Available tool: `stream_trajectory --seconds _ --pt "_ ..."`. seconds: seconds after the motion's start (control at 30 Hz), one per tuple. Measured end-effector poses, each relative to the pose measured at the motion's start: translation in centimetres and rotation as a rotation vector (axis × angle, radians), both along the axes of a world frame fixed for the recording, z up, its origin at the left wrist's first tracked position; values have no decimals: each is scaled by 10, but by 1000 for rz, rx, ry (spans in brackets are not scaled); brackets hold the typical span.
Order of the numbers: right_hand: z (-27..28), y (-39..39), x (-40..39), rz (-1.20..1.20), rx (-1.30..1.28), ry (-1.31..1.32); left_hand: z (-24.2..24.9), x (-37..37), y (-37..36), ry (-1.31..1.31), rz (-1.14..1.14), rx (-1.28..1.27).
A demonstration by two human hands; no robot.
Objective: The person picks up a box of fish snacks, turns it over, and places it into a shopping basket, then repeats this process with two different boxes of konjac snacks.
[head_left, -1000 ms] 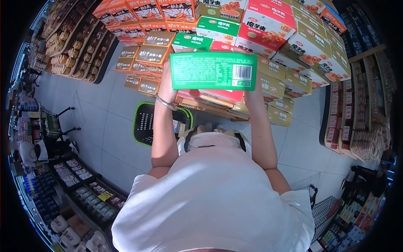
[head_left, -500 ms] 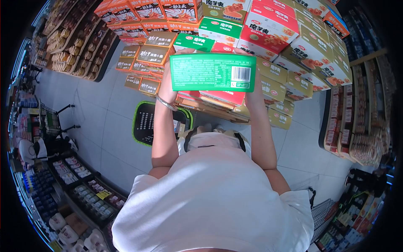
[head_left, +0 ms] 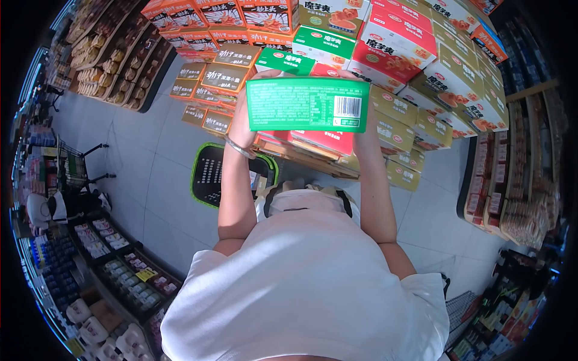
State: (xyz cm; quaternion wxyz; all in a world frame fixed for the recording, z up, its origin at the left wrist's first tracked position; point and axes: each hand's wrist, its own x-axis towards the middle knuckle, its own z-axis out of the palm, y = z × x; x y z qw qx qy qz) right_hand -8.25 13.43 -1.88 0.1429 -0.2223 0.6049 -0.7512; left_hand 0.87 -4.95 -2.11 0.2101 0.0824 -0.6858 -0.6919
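A green box [head_left: 289,105] is held up in front of the chest, its side with small white print and a barcode facing the camera. My left hand [head_left: 244,108] grips its left end, with a bracelet on the wrist. My right hand [head_left: 363,111] holds the right end. Most fingers of both hands are hidden behind the box. Just beyond it are stacked green boxes [head_left: 286,62] and a red box [head_left: 328,142].
Orange cartons [head_left: 265,16], brown cartons [head_left: 223,77] and red-and-white cartons [head_left: 397,36] are stacked ahead. A black basket with a green rim [head_left: 208,174] stands on the floor. Shelves [head_left: 500,174] line both sides; a cart [head_left: 75,165] is at left.
The stacked cartons have shifted slightly right in the view. The green box has moved very slightly right and stays between both hands.
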Motion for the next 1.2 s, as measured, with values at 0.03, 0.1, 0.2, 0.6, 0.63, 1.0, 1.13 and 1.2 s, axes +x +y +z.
stream_trajectory --seconds 0.03,0.1,0.2,0.6,0.63,1.0,1.13,1.2 --pt "-1 -1 0 4 13 9 0 1 -1 -5 17 -11" --pt "-5 -3 0 11 26 17 -2 2 -3 -11 36 -23" --pt "-12 -6 -4 36 -59 -59 -10 2 -8 32 45 -81" --pt "-3 -7 4 40 -11 -137 -9 8 -8 59 89 -56" --pt "0 -6 7 16 6 -114 -9 9 -8 58 88 -39" --pt "24 2 25 26 45 -419 23 18 2 11 220 -103" --pt "11 6 19 131 69 -450 29 17 5 73 349 -171" --pt "4 10 17 148 89 -437 32 17 5 108 415 -210"
